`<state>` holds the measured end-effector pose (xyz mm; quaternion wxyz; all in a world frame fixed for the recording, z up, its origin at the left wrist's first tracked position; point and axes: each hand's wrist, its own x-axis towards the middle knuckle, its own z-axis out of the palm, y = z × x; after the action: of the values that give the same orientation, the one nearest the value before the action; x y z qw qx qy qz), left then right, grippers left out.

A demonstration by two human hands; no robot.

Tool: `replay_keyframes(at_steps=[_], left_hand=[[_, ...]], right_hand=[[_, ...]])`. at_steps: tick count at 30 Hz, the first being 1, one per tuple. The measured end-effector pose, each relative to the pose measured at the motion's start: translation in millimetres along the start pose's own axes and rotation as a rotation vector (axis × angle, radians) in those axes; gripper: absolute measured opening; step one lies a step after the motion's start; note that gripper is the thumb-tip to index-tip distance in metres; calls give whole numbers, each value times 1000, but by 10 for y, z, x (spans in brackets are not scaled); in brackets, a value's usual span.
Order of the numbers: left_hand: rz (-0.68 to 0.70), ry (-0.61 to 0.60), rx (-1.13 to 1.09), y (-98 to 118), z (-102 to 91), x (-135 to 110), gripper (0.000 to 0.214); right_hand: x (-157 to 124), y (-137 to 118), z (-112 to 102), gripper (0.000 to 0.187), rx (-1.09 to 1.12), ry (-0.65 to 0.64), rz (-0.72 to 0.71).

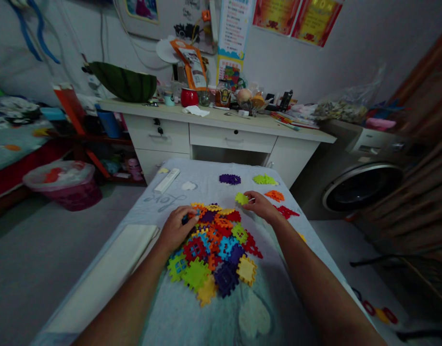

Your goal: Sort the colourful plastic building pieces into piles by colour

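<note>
My right hand (258,205) pinches a lime green interlocking tile (241,198) with notched edges, held above the cloth. At the left edge of a heap of plastic interlocking tiles (213,235), my left hand (178,228) rests with bent fingers, thumb and index apart. Blue shows between them; the other fingertips are hidden. The heap mixes red, orange, yellow, purple, blue and green pieces. Beyond and right of it lie separate groups: purple tiles (230,179), lime green tiles (264,179), orange tiles (274,195) and red tiles (287,212), the last partly behind my right hand.
A pale patterned cloth (257,283) covers the table. A white strip-shaped object (167,180) lies at its far left. Behind stands a white desk (156,137) carrying a cut watermelon (125,81) and clutter. A washing machine (361,168) is at right, a pink bin (67,190) at left.
</note>
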<state>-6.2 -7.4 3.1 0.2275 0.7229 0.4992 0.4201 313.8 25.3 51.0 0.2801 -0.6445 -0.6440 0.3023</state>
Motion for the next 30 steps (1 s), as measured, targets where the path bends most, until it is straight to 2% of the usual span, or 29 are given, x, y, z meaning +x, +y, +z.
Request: replay_keyframes(at_steps=[7,11,14,19,23,26,30], left_hand=[[-9,-22,-12,0,-14,-2,27],[-19,-35,-28,1,-14,-2,28],[-16,-39,-20,2,-12,3,27],[-10,-23,3,-12,0,14,24],[-6,-16,5,-7,6,17,23],[-6,-15,1,9,1,18,22],[-7,-11,7,4,-1,16,22]], right_hand=[[581,205,-355,47,-274,223,12],[832,327,-478,34,-438,365,140],[973,410,-528,25,-509,416,263],[1130,514,-552,27,-537,440,387],[1196,564,-534,32,-487,515,440],[1228,605,-505,33,-430,564,451],[1231,643,-471,26,-387,550,417]])
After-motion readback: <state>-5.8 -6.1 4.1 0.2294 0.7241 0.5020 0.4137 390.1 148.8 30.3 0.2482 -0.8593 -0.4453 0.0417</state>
